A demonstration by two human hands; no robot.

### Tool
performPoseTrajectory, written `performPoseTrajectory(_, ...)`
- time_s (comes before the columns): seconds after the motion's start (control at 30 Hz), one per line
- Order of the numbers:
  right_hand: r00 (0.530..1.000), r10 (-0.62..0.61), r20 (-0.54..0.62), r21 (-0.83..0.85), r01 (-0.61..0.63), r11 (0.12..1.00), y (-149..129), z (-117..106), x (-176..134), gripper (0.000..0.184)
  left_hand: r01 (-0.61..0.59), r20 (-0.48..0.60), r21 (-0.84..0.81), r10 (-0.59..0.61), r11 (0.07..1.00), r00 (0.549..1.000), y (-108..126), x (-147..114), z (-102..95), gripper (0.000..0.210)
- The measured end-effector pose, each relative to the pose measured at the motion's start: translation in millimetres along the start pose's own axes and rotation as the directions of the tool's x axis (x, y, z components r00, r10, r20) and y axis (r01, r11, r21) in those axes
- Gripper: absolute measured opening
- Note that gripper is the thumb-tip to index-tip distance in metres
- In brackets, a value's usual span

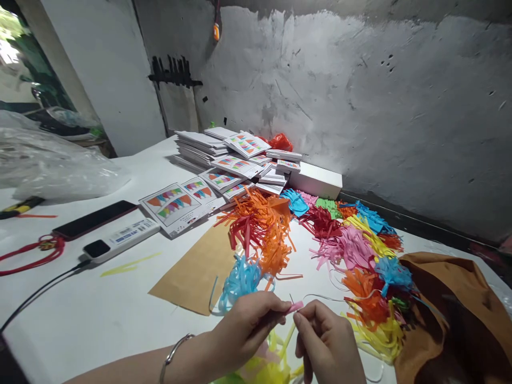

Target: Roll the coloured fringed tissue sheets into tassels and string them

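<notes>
My left hand (256,320), with a metal bangle (173,352) at its wrist, pinches a small folded pink strip (295,307) between thumb and fingers. A thin dark sliver (291,298) sticks up by the strip; I cannot tell what it is. Close beside it on the right, my right hand (330,336) is closed in a pinch, and what it grips is hidden. A thin white string (328,297) runs from near the strip to the tassels at the right. Yellow streamers (268,368) hang or lie beneath both hands. Blue streamers (242,282) lie just beyond my left hand.
Orange tassels (276,256) lie on brown paper (188,277); pink tassels (356,248) and other colours curve along the right. Printed cards (172,205) lie before stacked packets. A phone (95,218), a cabled white device (122,240), brown cloth (448,272) and plastic bags (60,160) flank the table.
</notes>
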State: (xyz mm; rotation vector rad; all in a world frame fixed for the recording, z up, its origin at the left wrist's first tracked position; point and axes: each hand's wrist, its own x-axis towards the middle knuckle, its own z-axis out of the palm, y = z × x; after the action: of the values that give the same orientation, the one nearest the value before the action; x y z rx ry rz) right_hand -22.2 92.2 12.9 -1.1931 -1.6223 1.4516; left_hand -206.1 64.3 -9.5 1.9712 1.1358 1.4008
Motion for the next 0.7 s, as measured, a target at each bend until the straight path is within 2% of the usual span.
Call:
performPoseTrajectory(0.07,1.000,0.015,0.014,0.023,-0.016,1.000,-1,0,1,0.055,-0.035,-0.001,0.038,0.035,0.999,0.999,2,1,-0.5,0.011)
performPoseTrajectory(0.17,0.997,0.055,0.060,0.144,-0.063,0.988,-3,0,3,0.055,-0.078,-0.023,0.040,0.079,0.996,0.997,2,4,-0.7,0.012)
performPoseTrajectory(0.3,0.997,0.066,0.030,0.252,-0.072,0.965,-7,-1,7,0.056,-0.114,-0.026,0.001,0.114,0.993,0.993,-2,4,-1.5,0.014)
performPoseTrajectory(0.47,0.987,0.078,0.141,0.413,-0.130,0.901,-3,-1,14,0.057,-0.116,-0.002,-0.033,0.116,0.993,0.993,-2,4,-2.6,0.014)
performPoseTrajectory(0.6,0.982,0.049,0.183,0.395,-0.119,0.911,2,-3,14,0.052,-0.180,0.055,0.012,0.179,0.984,0.982,2,6,-6.0,0.018)
performPoseTrajectory(0.7,0.995,-0.062,0.085,0.235,0.040,0.971,3,1,12,0.042,-0.221,0.083,0.093,0.214,0.971,0.973,1,8,-7.5,0.019)
